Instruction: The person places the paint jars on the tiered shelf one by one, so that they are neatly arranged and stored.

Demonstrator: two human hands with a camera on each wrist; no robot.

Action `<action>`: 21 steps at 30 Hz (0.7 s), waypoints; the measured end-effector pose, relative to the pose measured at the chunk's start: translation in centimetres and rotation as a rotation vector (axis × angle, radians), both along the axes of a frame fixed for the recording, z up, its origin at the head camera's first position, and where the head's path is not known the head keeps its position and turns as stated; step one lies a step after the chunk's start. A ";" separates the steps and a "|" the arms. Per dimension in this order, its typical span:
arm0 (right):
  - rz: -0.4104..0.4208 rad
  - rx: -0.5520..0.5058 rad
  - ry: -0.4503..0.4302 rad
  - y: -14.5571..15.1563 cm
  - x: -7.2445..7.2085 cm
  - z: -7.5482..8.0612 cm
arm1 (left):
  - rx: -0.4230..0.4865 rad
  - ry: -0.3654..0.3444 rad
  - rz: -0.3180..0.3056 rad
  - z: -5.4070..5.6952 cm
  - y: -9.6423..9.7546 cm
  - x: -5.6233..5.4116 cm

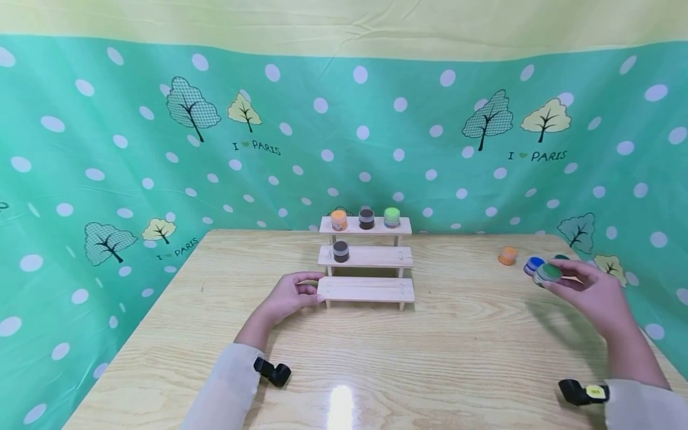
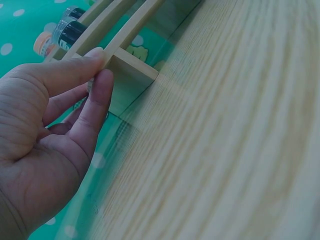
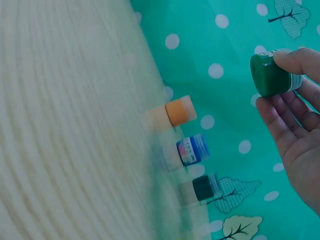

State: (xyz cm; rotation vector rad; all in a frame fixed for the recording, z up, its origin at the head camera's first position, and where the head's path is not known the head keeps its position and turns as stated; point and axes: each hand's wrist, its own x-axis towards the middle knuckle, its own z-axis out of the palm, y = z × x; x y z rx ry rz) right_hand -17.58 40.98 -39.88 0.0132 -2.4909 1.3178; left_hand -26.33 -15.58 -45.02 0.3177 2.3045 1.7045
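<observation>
My left hand pinches the left end of the lowest step of a three-step wooden stand; in the left wrist view, thumb and fingertips meet at its corner. On the top step sit an orange jar, a dark jar and a light green jar. Another dark jar is at the left of the middle step. Off to the right, my right hand holds a small green paint jar between thumb and fingers, raised above the table.
Near the table's right side stand an orange jar, a blue jar and a dark green jar, the last partly hidden by my right hand in the head view. A dotted teal cloth hangs behind the wooden table.
</observation>
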 end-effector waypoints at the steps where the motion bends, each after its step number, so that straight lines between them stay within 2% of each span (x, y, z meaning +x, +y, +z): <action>1: 0.006 -0.001 0.000 -0.1 0.0 0.1 | 0.000 0.002 0.002 0.0 0.0 0.0; 13: 0.140 -0.028 0.040 -2.5 -0.5 0.4 | -0.001 -0.008 0.019 0.0 0.0 0.0; 21: 0.189 -0.013 0.093 -4.2 -0.8 0.0 | 0.022 -0.003 -0.012 -0.1 0.0 0.0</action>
